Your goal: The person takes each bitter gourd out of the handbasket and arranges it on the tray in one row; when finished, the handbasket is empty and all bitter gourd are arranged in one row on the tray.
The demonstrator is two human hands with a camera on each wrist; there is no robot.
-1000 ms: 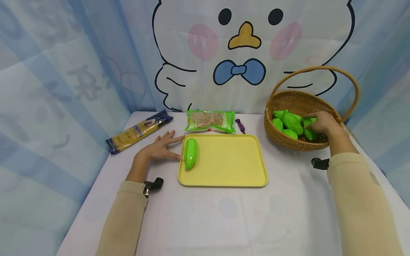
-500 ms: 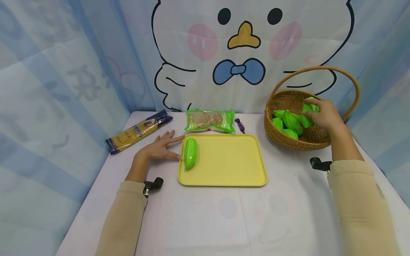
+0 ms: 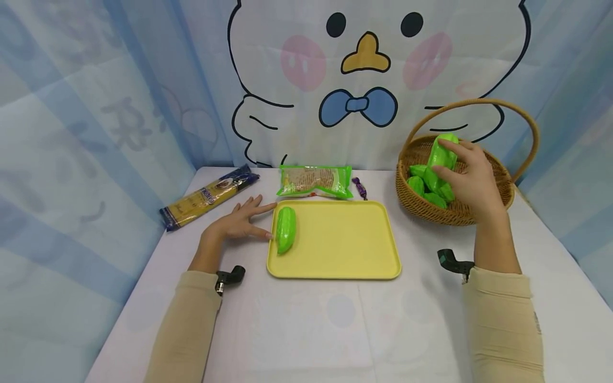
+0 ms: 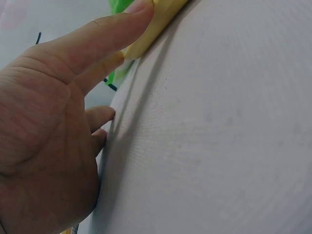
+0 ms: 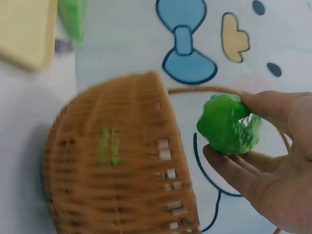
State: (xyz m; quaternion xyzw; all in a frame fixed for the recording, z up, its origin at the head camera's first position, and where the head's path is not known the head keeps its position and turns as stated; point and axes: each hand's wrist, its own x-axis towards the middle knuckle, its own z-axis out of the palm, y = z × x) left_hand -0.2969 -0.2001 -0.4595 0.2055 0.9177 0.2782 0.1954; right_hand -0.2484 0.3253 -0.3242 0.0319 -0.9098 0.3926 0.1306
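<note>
In the head view my right hand point(image 3: 471, 173) pinches a shiny bright-green elongated piece point(image 3: 441, 154) between thumb and fingers, above the wicker basket point(image 3: 423, 209). The right wrist view shows that green piece point(image 5: 226, 124) end-on, with a glossy, faceted surface. Several more green pieces point(image 3: 415, 184) lie in the basket, partly hidden by the held one. My left hand point(image 3: 234, 222) is spread at the left rim of the yellow tray point(image 3: 345, 239), its thumb and index finger touching the edge. Near that rim a green elongated piece point(image 3: 286, 230) lies on the tray.
A long yellow and dark-blue packet point(image 3: 209, 198) lies at the back left. Behind the tray are a clear-and-green packet point(image 3: 314, 181) and a small purple-wrapped candy point(image 3: 359, 188). The basket's tall handle point(image 3: 479, 101) arches overhead, and a printed curtain point(image 3: 354, 143) stands behind the table.
My right hand has lifted a green piece from the basket's right side and carried it left over the other pieces. My left hand and the tray stay where they were.
</note>
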